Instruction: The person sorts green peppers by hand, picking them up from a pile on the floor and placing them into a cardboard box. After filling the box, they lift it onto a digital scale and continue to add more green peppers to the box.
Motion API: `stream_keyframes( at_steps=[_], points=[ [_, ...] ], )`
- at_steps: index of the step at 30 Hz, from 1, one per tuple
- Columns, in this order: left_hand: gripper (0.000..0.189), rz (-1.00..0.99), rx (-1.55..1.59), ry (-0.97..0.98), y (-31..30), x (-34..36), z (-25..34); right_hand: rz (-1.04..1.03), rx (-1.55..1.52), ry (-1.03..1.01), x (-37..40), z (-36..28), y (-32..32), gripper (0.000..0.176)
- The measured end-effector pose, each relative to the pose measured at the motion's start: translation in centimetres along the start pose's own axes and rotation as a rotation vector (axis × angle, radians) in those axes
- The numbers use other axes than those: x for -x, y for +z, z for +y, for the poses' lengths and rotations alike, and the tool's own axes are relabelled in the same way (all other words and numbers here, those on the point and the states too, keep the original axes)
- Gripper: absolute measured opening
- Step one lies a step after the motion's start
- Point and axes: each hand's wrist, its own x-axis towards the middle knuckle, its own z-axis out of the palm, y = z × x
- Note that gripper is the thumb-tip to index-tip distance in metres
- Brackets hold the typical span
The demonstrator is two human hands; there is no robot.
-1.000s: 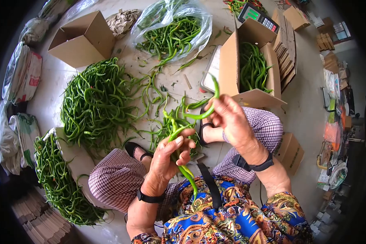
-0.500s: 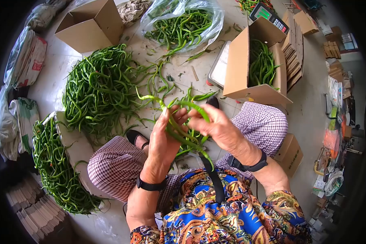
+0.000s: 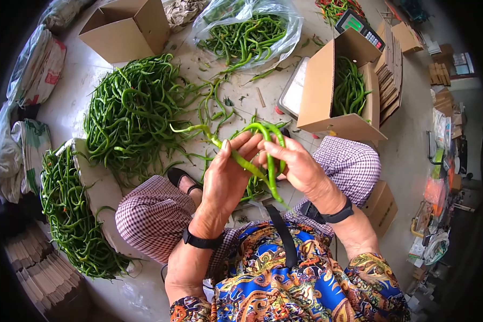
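Note:
Over my lap, my left hand is closed on a long green chili pepper, its thumb pressing the upper part. The pepper's pale, curled stem end sticks out to the left. Close beside it, my right hand grips a few curved green chilies between thumb and fingers, their tips hanging down. Both hands nearly touch, and the peppers cross between them. Below, more green chilies lie between my feet, partly hidden by the hands.
A large chili heap lies on the floor at left, beside a full container. An open carton holding chilies stands on a scale. Farther back are a chili-filled plastic bag, another carton and flattened cardboard.
Both hands have shifted slightly. The right hand has turned, and its chilies now hang downward between the hands. The left hand's pepper has moved a little left at its stem end.

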Motion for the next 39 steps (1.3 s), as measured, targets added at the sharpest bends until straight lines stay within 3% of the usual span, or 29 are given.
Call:
stream_keyframes(
  at_steps=[4,12,14,20,22,24,27,28,30,32,36,39],
  points=[
    [0.049,-0.035,-0.017,-0.058,-1.2,0.1,0.5,0.022,-0.22,0.073,0.5,-0.6,-2.0,0.029],
    [0.054,-0.001,-0.15,-0.128,0.3,0.2,0.1,-0.039,-0.289,0.022,1.1,-1.4,-1.7,0.031],
    [0.055,-0.018,-0.422,-0.141,0.0,0.3,-0.7,-0.037,-0.224,-0.004,1.0,-1.1,-1.4,0.029],
    [0.045,-0.063,-0.709,-0.103,0.2,0.9,-2.4,0.021,0.089,-0.131,0.7,-0.1,0.3,0.037],
    [0.047,-0.045,-1.146,-0.153,-0.3,0.6,-2.9,0.038,0.201,-0.163,-0.3,1.6,-0.6,0.033],
    [0.055,-0.122,-1.409,0.136,0.5,1.0,-3.0,0.053,0.311,-0.194,-0.8,2.0,-1.0,0.029],
    [0.057,-0.154,-1.304,0.132,0.8,1.0,-2.2,0.116,-0.207,-0.048,-0.9,0.4,-1.4,0.018],
    [0.056,-0.173,-1.199,0.164,0.7,0.9,-1.8,0.07,-0.241,-0.031,-0.8,-0.4,-2.1,0.018],
    [0.048,-0.009,-0.976,0.154,1.3,1.3,-0.1,0.009,-0.365,-0.058,-1.3,-0.6,-4.2,0.019],
    [0.045,0.076,-0.869,0.31,1.7,1.5,1.2,0.077,-0.427,-0.058,-0.8,-1.4,-4.2,0.021],
    [0.041,0.093,-0.881,0.245,2.2,1.7,1.3,0.138,-0.513,-0.076,-1.0,-1.0,-4.8,0.022],
    [0.04,0.103,-0.985,0.221,2.3,1.7,0.4,-0.039,-0.579,-0.134,-0.9,-0.8,-5.4,0.024]
  ],
)
